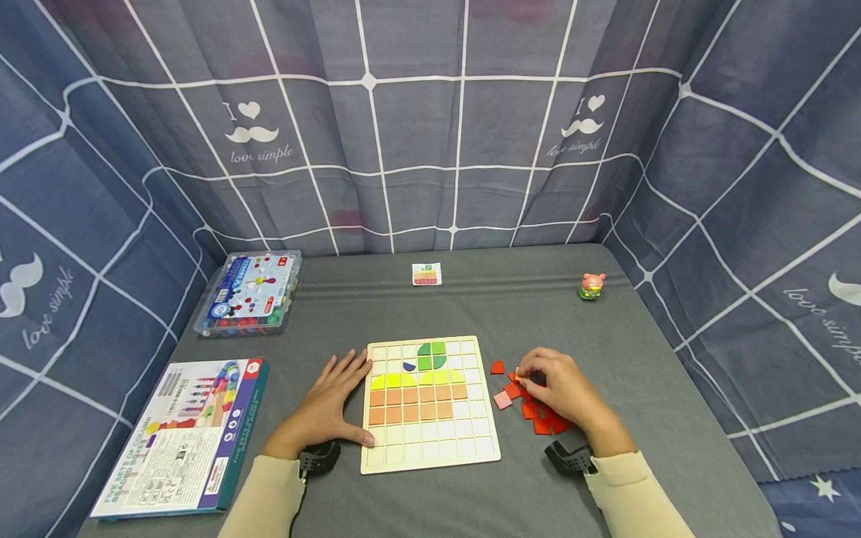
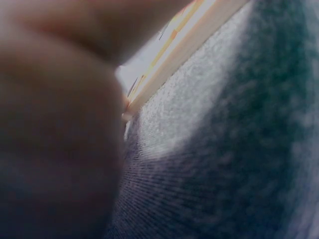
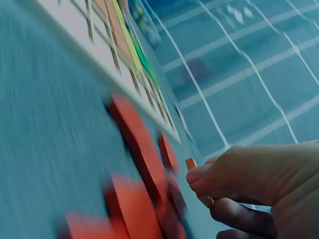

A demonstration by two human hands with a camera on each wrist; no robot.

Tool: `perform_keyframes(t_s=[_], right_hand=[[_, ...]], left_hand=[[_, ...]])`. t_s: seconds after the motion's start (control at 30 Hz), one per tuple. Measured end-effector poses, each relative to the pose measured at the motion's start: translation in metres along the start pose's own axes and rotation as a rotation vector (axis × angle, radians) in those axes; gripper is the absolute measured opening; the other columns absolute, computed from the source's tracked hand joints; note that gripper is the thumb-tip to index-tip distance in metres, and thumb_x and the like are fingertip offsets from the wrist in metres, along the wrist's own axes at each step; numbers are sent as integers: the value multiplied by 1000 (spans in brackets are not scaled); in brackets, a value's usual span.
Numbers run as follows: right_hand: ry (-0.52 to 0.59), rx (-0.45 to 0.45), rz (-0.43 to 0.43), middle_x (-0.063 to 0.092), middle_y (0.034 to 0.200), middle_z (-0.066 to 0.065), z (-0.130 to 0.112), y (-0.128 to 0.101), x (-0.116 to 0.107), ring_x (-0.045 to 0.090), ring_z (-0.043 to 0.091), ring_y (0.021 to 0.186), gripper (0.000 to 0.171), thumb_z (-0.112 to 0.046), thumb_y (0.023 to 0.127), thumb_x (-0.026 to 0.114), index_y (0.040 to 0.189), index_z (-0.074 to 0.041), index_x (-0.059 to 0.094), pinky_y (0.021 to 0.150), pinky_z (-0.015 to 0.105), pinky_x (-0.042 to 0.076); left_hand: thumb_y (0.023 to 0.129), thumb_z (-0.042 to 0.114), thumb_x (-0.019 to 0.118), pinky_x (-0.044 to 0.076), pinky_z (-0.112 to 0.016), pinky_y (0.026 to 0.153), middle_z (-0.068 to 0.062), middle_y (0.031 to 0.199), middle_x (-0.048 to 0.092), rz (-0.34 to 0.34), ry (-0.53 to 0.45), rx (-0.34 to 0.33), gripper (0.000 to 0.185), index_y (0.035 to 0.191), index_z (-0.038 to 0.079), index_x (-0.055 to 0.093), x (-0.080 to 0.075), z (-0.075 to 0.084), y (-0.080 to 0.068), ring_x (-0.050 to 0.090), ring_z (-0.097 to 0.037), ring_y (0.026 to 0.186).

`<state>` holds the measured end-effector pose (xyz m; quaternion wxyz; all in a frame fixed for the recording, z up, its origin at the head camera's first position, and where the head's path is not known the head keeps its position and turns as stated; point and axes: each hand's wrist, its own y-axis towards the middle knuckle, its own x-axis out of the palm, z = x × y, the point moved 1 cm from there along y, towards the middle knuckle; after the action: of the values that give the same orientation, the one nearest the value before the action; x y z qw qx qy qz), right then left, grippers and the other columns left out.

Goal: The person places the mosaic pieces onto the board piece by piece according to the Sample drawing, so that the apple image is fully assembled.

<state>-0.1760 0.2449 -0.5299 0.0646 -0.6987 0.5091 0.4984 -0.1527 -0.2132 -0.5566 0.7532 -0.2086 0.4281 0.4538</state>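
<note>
A wooden grid board (image 1: 430, 452) lies in the middle of the table in the head view, bearing two rows of orange square tiles (image 1: 410, 413), a row of yellow curved pieces (image 1: 393, 380), green pieces (image 1: 431, 363) and one blue piece (image 1: 409, 367). My left hand (image 1: 326, 409) rests along the board's left edge, fingers spread and thumb on its lower left corner. Over the pile of red pieces (image 1: 541, 426), right of the board, my right hand (image 1: 561, 385) pinches a small orange tile (image 3: 190, 163) between thumb and finger. A pinkish square tile (image 1: 502, 400) lies beside the pile.
Behind the board lies a small pattern card (image 1: 427, 274). A boxed set (image 1: 178, 437) lies at the left, with a clear plastic case (image 1: 252, 291) beyond it. At the back right stands a small pig figurine (image 1: 591, 286). Grid-patterned curtains (image 1: 417, 127) enclose the table.
</note>
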Motion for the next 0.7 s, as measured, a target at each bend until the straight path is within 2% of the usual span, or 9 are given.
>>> perform_keyframes(t_s=[0.13,0.33,0.57,0.7], right_hand=[[19,-73,-55,70,100,-4,-21,12,17,66,12,92,19,0,82,90,91,-12,78,80,39,59],[114,-185,-138,72,100,-3,-48,26,40,67,12,95,19,-1,81,91,92,-11,79,80,33,59],[198,-209,-207,72,99,-5,-64,29,55,67,10,95,19,-4,82,92,94,-12,79,82,26,57],[197,-217,-224,72,96,-5,-64,28,59,67,9,93,20,-5,81,92,93,-13,78,82,25,57]], left_hand=[[57,76,91,1,-56,126,-13,171,26,-3,-2,-4,142,165,4,34,0,1,0,13,-37,158],[58,76,90,2,-57,126,-12,171,25,-1,-3,1,141,165,4,34,-1,2,0,13,-37,158],[58,75,91,2,-57,126,-13,171,26,3,-6,13,140,165,4,34,-2,1,-1,13,-38,158],[58,74,91,2,-58,126,-14,171,26,2,-7,14,140,165,4,34,-1,2,-1,13,-39,158]])
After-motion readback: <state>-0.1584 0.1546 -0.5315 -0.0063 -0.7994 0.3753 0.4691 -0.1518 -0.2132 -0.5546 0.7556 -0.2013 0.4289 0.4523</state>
